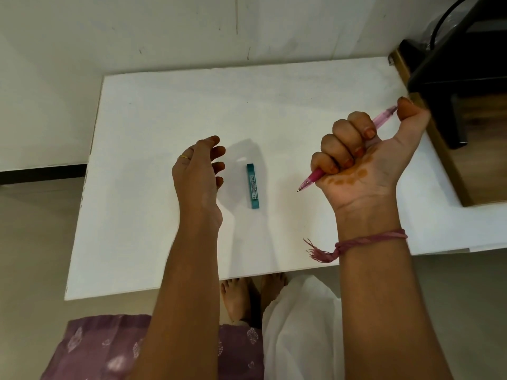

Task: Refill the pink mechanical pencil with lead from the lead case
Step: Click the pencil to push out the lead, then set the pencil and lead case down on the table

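gripping the pink mechanical pencil (348, 149) in a full fist, the right hand (365, 157) has its thumb on the cap end, tip pointing down-left toward the table (153, 105) w/o touching it. biggest risk from here, imo: that thumb pressing the clicker while the tip hangs over the surface, which could feed out or snap any lead left inside; a fist grip is also poor for pulling the cap off, so the pencil could slip or twist when the other hand comes in. the lead case (252, 186) lies flat on the table between the two hands, untouched, cap state can't tell. it's slim and light, so a careless grab could skid it away, and once it's open, tipping it too far could spill thin leads that break easily. left hand (199, 171) hovers just beside the case on its left, palm turned inward, fingers loosely curled and apart, holding nothing. right forearm is raised, palm facing the camera, wrist bent back a bit.
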